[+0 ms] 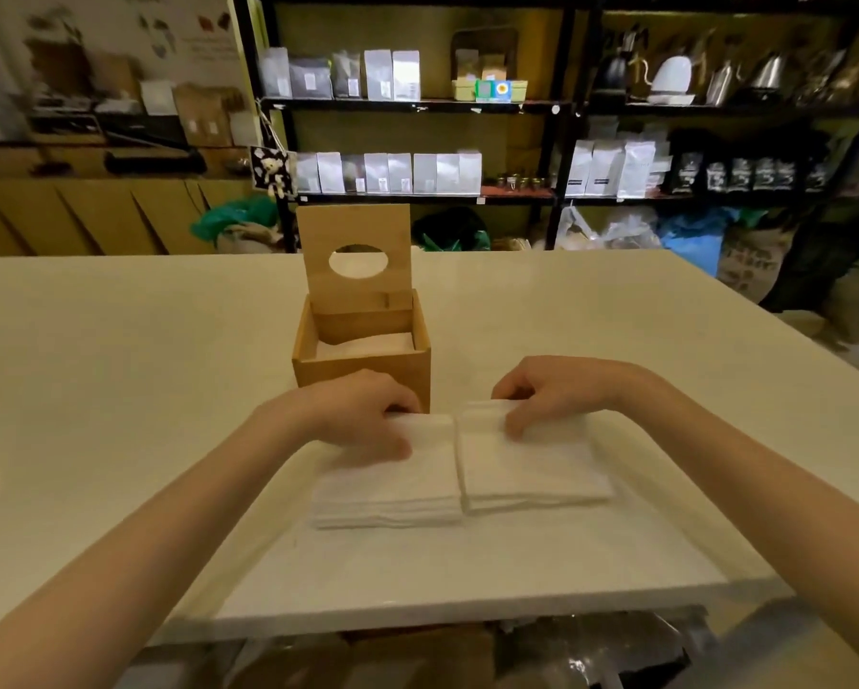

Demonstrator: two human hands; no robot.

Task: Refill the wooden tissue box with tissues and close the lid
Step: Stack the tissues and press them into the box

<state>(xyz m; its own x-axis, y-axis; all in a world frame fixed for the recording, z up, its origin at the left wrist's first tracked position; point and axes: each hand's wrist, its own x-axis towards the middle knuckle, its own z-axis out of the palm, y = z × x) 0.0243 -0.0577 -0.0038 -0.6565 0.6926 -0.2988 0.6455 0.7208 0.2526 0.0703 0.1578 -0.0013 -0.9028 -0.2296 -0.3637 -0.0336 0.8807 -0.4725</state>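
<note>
A square wooden tissue box (362, 368) stands on the white table, with its lid (355, 253) raised upright at the back; the lid has an oval hole. A few white tissues (367, 346) lie low inside the box. In front of the box two stacks of white tissues lie side by side: the left stack (392, 489) and the right stack (531, 472). My left hand (362, 415) grips the far edge of the left stack. On the right stack's far edge my right hand (551, 390) pinches the tissues.
The white table (119, 365) stretches wide on both sides, its near edge just below the stacks. Behind it stand black shelves (561, 156) with bags, boxes and kettles. Plastic bags and sacks lie on the floor at the back.
</note>
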